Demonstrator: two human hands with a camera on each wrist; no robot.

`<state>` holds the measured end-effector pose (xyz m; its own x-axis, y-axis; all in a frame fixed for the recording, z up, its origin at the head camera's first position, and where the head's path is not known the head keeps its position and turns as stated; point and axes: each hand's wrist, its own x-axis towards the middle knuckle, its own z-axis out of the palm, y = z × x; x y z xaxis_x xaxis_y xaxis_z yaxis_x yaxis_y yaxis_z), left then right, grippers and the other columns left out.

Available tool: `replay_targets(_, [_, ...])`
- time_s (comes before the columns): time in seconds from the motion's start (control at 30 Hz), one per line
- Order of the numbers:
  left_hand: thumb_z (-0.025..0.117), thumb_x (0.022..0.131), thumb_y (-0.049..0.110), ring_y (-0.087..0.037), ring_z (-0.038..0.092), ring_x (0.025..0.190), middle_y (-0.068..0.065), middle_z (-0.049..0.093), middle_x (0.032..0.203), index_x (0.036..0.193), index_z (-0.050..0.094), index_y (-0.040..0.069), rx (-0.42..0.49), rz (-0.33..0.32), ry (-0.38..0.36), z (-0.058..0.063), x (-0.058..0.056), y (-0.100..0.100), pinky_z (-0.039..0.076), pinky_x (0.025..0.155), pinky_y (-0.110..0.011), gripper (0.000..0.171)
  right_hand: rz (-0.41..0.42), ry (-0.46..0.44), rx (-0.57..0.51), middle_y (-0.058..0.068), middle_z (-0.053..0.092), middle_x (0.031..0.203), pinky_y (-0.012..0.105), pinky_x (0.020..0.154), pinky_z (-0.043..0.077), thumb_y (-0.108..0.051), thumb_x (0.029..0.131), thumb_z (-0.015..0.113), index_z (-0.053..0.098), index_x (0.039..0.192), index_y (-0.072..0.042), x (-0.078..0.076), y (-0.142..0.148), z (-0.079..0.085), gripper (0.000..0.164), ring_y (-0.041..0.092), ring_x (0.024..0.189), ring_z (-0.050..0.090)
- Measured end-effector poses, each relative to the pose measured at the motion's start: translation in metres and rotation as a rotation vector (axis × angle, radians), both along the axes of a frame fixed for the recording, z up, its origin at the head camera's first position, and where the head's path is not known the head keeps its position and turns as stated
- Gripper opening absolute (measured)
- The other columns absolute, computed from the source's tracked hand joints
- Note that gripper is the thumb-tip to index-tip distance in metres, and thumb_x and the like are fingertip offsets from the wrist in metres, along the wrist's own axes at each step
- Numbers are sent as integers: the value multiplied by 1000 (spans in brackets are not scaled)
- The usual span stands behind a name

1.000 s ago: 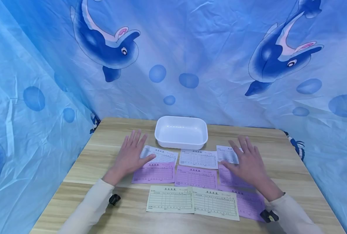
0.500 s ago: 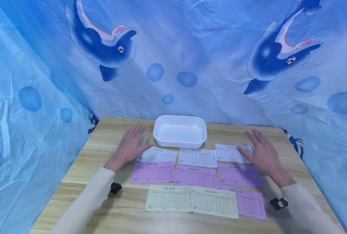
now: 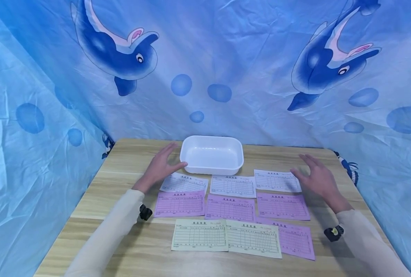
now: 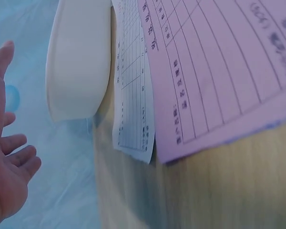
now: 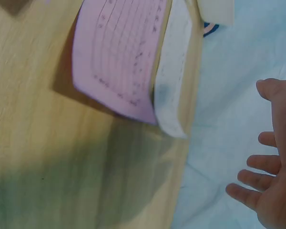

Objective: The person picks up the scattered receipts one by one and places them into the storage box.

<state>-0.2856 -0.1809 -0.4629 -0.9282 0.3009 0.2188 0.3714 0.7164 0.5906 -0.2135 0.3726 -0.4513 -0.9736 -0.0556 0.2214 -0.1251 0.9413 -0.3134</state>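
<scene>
So there's a white plastic tray (image 3: 212, 154) at the back middle of the desk (image 3: 150, 263), long side facing the person, and it's the one bulky thing in the left hand's (image 3: 160, 168) way: that hand is just beside the tray's left end, thumb overlapping the near corner in the head view, though the left wrist view shows a gap. Its grip is released, fingers pretty much straight. The right hand (image 3: 314, 179) has its grip released too, fingers spread, near the right white slip (image 3: 274, 182), with the thumb crossing that slip's right end from above. All the slips look like printed forms. The left white slip (image 3: 184, 184) and middle white slip (image 3: 233, 187) finish the back row, then come a left pink slip (image 3: 179, 204), middle pink slip (image 3: 230, 208) and right pink slip (image 3: 283, 207). Up front, two green slips (image 3: 199, 235) sit side by side, the right one covering part of a fourth pink slip (image 3: 297, 240). Each wrist has a small black camera (image 3: 145, 212) below a pale sleeve (image 3: 112, 231). The desk is light, streaky wood grain, and blue cloth (image 3: 260, 50) with cartoon dolphins (image 3: 143, 57) and bubbles hangs behind and around it.
</scene>
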Motion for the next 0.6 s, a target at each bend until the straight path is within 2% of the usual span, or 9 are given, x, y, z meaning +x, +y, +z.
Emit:
replay_targets(0.13, [75,84,64,-36,27,153,-12,29,167,158,39,8,76,-3,-41,-7,-6,2,25,124,-60,100,6,-34,-52,37,40,151,76,105,36,-55,100,59,41,153,0,-3,5,-7,78,62,131,41])
replay_targets(0.33, [78,83,60,-35,33,151,-15,36,163,154,46,7,171,-26,-55,-19,-11,4,32,123,-56,94,41,-78,-160,36,47,146,72,93,50,-49,101,62,43,152,2,-7,13,-22,75,59,119,55])
replay_targets(0.6, [81,84,51,-35,41,146,-17,36,162,150,50,3,287,-62,-98,-29,-13,6,44,116,-47,87,-22,-189,-270,33,54,140,67,96,52,-54,99,63,44,151,2,-12,17,-38,79,52,123,57])
